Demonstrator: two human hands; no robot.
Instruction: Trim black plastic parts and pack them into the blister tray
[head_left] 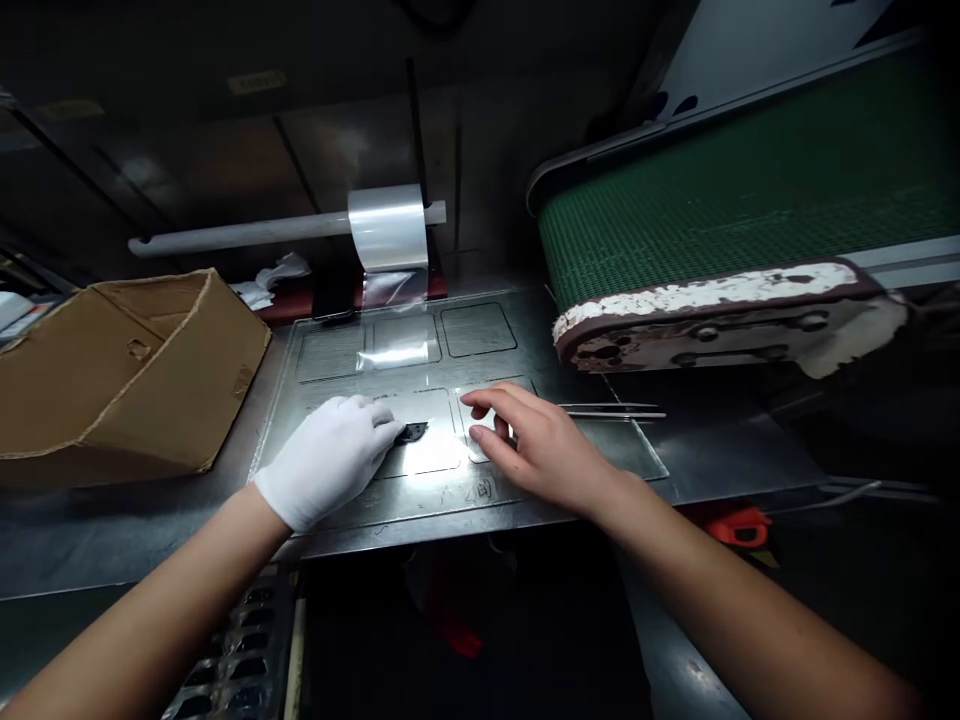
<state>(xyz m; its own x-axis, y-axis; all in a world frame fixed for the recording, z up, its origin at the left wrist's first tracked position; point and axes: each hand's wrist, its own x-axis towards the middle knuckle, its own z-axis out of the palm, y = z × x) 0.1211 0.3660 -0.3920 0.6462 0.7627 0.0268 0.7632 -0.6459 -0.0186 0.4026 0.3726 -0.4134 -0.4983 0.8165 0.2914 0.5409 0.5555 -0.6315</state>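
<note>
My left hand (pixel 330 455), in a white glove, has its fingers closed on a small flat black part (pixel 413 432) at the middle of the work plate. Most of that part is hidden under the fingers. To its right my bare right hand (pixel 536 440) hovers over the plate, thumb and forefinger apart, with nothing between them. The clear plate (pixel 420 515) has rounded rectangles outlined on it. A pair of metal tweezers (pixel 630 411) lies just beyond my right hand. Behind the hands, a strip of clear film (pixel 397 340) hangs down onto the plate.
A roll of film (pixel 388 228) sits on a white rod (pixel 247 235) at the back. An open cardboard box (pixel 187 390) stands left. A green conveyor belt (pixel 720 190) juts in from the right. Below left is a tray of black parts (pixel 244 650); an orange tool (pixel 739 527) lies lower right.
</note>
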